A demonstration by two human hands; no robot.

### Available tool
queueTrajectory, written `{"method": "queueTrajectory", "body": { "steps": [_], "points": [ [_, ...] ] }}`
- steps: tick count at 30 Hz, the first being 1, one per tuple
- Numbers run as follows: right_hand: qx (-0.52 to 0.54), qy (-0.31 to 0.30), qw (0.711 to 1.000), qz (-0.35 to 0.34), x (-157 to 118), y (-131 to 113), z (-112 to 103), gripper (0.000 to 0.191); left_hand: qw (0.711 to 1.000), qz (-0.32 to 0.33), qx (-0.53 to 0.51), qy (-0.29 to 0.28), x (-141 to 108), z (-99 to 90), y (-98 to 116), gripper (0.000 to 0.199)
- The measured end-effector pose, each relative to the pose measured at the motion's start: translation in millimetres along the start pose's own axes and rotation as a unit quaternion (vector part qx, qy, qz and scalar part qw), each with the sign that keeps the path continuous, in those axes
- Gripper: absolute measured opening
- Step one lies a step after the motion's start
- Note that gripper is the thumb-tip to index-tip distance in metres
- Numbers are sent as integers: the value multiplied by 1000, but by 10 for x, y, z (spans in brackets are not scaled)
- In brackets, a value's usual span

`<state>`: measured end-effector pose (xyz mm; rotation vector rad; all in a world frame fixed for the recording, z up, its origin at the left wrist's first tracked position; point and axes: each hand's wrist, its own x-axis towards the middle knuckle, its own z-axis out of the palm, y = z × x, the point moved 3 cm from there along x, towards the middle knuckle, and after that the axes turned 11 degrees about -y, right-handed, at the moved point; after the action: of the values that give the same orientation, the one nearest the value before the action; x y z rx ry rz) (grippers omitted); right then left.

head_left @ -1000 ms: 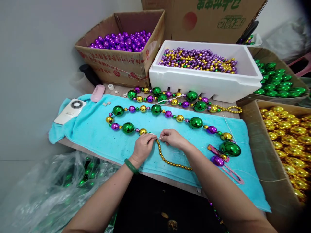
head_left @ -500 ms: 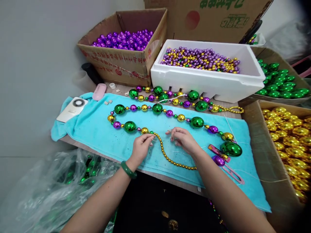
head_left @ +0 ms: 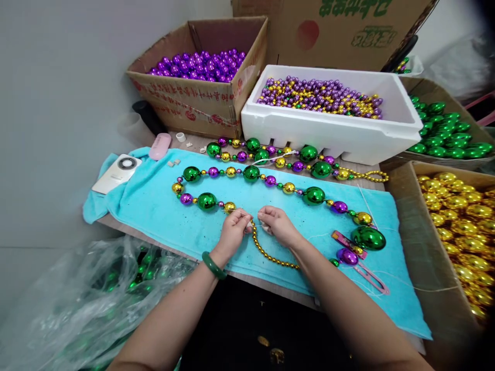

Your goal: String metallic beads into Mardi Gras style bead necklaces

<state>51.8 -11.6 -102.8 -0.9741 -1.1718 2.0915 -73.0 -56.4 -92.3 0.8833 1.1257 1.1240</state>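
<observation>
On a turquoise towel [head_left: 150,216], a string of shiny green, purple and gold beads [head_left: 207,201] curves round in a long loop. My left hand [head_left: 234,231], with a green bangle [head_left: 213,265] on its wrist, is closed in a pinch on a thin white thread by the top of a run of small gold beads [head_left: 266,253]. Facing it, my right hand [head_left: 281,226] pinches the same thread, which shows faintly between the two hands. My right forearm hides part of the gold run. Beside it lie a purple bead [head_left: 347,256] and a pink thread snipper [head_left: 371,278].
Behind the towel stand a cardboard box [head_left: 185,105] of purple beads and a white foam box [head_left: 328,126] of mixed small beads. Cartons of green beads [head_left: 444,129] and gold beads [head_left: 460,221] flank the right. A finished-looking bead strand [head_left: 320,169] and phone-like white device [head_left: 117,173] lie nearby.
My right hand has moved left and its fingers have closed to a pinch. My left hand has shifted slightly right, so the hands are closer together.
</observation>
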Motion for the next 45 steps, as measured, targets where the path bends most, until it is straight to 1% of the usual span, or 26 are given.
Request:
{"method": "queueTrajectory", "body": {
  "steps": [3,6,8,10,12,13,14,16,18,19,21,23,26,28,29,31,32,33,34,35,36,37,39,41,43,45],
  "points": [
    [-41,4,999,4,-7,-16,-28,22,998,9,58,21,-13,-32,-15,11],
    [-81,-2,997,5,-71,-111,-45,19,994,36,96,21,-28,-70,37,11],
    [-136,-26,990,-13,-130,-196,-2,14,982,96,160,29,-42,-90,162,12],
    [-205,-55,976,-48,-188,-269,89,15,958,165,230,37,-62,-88,325,12],
    [-250,-62,962,-91,-240,-333,186,11,944,201,262,25,-77,-58,471,13],
    [-261,-53,958,-110,-268,-371,221,7,945,197,260,7,-81,-33,526,15],
    [-265,-38,955,-125,-301,-420,243,5,952,176,250,-20,-81,2,568,18],
    [-263,-6,954,-145,-395,-564,248,8,963,116,227,-88,-92,100,638,26],
    [-255,11,953,-161,-541,-773,224,8,958,70,233,-151,-121,238,728,30],
    [-249,11,953,-172,-632,-896,212,8,951,67,249,-170,-140,316,793,26],
    [-233,0,953,-194,-833,-1147,197,8,938,87,282,-185,-178,487,949,14],
    [-218,-2,952,-214,-1039,-1369,189,8,930,101,294,-197,-212,674,1103,10],
    [-216,15,950,-225,-1312,-1586,138,7,928,68,276,-241,-245,943,1253,10],
    [-229,53,946,-223,-1474,-1630,13,7,930,33,247,-271,-250,1074,1289,8],
    [-244,92,939,-226,-1558,-1617,-92,7,932,18,232,-279,-247,1118,1288,6],
    [-301,207,905,-220,-1740,-1501,-371,11,935,-7,208,-286,-229,1164,1249,3],
    [-345,269,877,-198,-1830,-1390,-526,12,937,-20,201,-286,-217,1171,1213,3],
    [-397,320,848,-144,-1910,-1239,-679,8,938,-35,195,-286,-202,1169,1170,4],
    [-448,332,829,-50,-1964,-1043,-822,3,939,-48,188,-285,-186,1163,1124,4],
    [-490,319,809,55,-2010,-824,-947,6,940,-61,182,-283,-170,1154,1078,5],
    [-520,312,783,136,-2060,-615,-1050,8,940,-70,179,-281,-154,1146,1034,6],
    [-538,313,761,179,-2108,-434,-1127,9,941,-78,178,-278,-140,1140,994,6],
    [-562,325,732,209,-2178,-163,-1211,15,940,-90,175,-280,-118,1139,927,7],
    [-570,339,719,205,-2218,-17,-1237,21,938,-104,154,-292,-109,1157,873,10],
    [-568,338,721,207,-2242,43,-1242,25,938,-118,117,-303,-107,1180,834,13],
    [-560,322,733,216,-2270,60,-1248,25,941,-127,94,-301,-106,1194,809,14]
  ]
}}
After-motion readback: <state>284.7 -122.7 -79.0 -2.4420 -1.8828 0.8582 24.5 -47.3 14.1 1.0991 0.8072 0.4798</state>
